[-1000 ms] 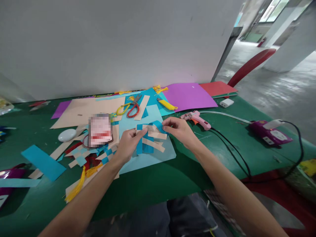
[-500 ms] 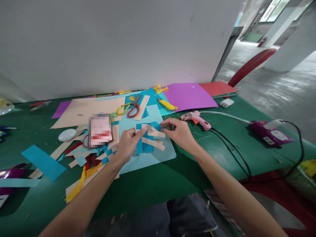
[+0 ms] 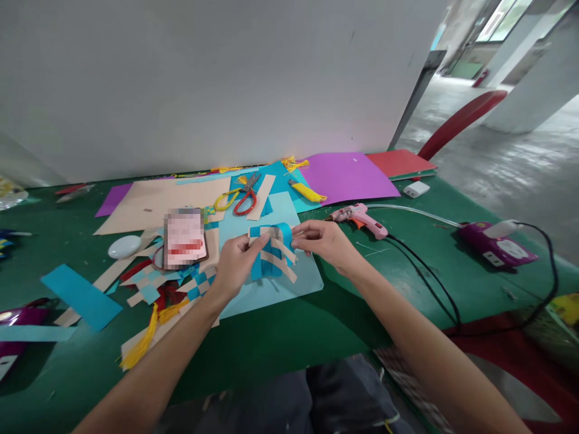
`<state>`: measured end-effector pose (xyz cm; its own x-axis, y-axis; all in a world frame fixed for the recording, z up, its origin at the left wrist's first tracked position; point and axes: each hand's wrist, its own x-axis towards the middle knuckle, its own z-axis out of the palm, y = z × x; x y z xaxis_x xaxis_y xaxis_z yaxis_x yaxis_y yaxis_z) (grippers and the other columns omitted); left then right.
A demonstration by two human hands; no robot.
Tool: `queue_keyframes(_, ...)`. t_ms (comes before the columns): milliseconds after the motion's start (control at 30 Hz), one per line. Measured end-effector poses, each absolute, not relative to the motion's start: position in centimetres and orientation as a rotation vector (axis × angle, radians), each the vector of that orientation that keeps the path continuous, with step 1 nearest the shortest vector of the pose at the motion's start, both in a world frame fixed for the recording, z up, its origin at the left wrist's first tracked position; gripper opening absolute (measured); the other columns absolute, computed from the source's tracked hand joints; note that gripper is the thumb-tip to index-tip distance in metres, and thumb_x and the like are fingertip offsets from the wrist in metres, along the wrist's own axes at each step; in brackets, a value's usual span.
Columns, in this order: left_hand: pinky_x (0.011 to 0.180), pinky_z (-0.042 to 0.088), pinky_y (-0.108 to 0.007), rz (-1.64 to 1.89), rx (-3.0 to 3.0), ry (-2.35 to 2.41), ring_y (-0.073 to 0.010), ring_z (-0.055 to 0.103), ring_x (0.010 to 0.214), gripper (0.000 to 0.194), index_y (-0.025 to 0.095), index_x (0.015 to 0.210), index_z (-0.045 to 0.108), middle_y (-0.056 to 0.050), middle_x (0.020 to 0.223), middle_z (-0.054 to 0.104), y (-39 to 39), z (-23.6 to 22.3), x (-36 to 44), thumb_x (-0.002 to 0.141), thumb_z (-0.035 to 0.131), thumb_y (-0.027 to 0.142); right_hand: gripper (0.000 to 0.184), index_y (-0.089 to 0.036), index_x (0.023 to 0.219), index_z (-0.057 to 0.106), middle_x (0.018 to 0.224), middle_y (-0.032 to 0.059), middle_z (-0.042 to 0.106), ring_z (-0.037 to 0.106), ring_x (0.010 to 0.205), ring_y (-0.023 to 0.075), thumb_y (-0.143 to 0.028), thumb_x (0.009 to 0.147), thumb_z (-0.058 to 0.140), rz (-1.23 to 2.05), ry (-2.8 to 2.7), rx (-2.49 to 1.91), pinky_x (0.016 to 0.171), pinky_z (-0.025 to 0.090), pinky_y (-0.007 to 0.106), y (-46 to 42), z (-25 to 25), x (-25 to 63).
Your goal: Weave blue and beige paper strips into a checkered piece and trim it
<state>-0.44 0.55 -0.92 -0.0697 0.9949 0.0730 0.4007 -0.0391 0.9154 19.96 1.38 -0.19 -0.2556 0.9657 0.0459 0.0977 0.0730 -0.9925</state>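
Over a pale blue sheet (image 3: 244, 301), my left hand (image 3: 237, 262) pinches the left side of a small weave of blue and beige paper strips (image 3: 271, 268). Its thumb lies on top of the weave. My right hand (image 3: 325, 241) has thumb and forefinger closed at the weave's right side, on the end of a blue paper strip (image 3: 284, 234) that curls up and over. Loose beige strip ends (image 3: 289, 275) stick out below the right fingertips. Behind the hands lie scissors (image 3: 245, 199) with one red and one yellow handle, beside a beige strip (image 3: 261, 198).
A pink glue gun (image 3: 362, 218) rests right of my right hand, its black cord trailing to the table edge. Further right is a purple power strip (image 3: 497, 246). A yellow cutter (image 3: 307, 191) lies behind. Left are a phone-like object (image 3: 184, 238), woven scraps and yellow tassels (image 3: 140, 343).
The blue strip in my right fingers has bent into a rounder, upright curl, and the right hand has shifted slightly left. The beige strip ends now tilt further downward. My left hand keeps its hold.
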Motion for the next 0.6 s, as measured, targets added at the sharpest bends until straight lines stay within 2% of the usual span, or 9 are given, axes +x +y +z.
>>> queue_keyframes(100, 0.043, 0.024, -0.024, 1.060, 1.587, 1.569, -0.0101, 0.035, 0.046, 0.047, 0.018, 0.051, 0.047, 0.004, 0.047, 0.037, 0.5, -0.9, -0.4, 0.077, 0.061, 0.055, 0.019, -0.017, 0.081, 0.068, 0.064, 0.0015, 0.066, 0.058, 0.055, 0.0126, -0.030, 0.068, 0.072, 1.260, -1.497, -1.142, 0.049, 0.045, 0.025, 1.4, -0.3, 19.9)
queue_keyframes(267, 0.044, 0.022, -0.024, 0.988, 1.662, 1.618, -0.0097, 0.031, 0.046, 0.052, 0.019, 0.050, 0.037, 0.005, 0.048, 0.031, 0.5, -1.0, -0.4, 0.078, 0.058, 0.057, 0.018, -0.017, 0.084, 0.067, 0.077, 0.0049, 0.069, 0.062, 0.068, 0.0153, -0.024, 0.068, 0.069, 1.132, -1.478, -1.142, 0.054, 0.047, 0.025, 1.5, -0.7, 19.6)
queue_keyframes(467, 0.045, 0.022, -0.025, 0.974, 1.686, 1.653, -0.0100, 0.030, 0.047, 0.052, 0.020, 0.050, 0.033, 0.005, 0.049, 0.028, 0.3, -0.7, -0.2, 0.078, 0.057, 0.056, 0.019, -0.016, 0.085, 0.066, 0.065, 0.0003, 0.065, 0.056, 0.055, 0.0120, -0.024, 0.068, 0.068, 1.260, -1.483, -1.099, 0.047, 0.044, 0.023, 1.3, -1.2, 19.1)
queue_keyframes(600, 0.046, 0.023, -0.025, 0.977, 1.678, 1.646, -0.0106, 0.032, 0.047, 0.052, 0.020, 0.050, 0.034, 0.004, 0.049, 0.029, 0.3, -0.6, -0.2, 0.079, 0.056, 0.056, 0.016, -0.017, 0.086, 0.068, 0.071, 0.0026, 0.068, 0.063, 0.065, 0.0146, -0.019, 0.070, 0.064, 1.055, -1.569, -1.177, 0.061, 0.049, 0.027, 1.1, -1.2, 19.0)
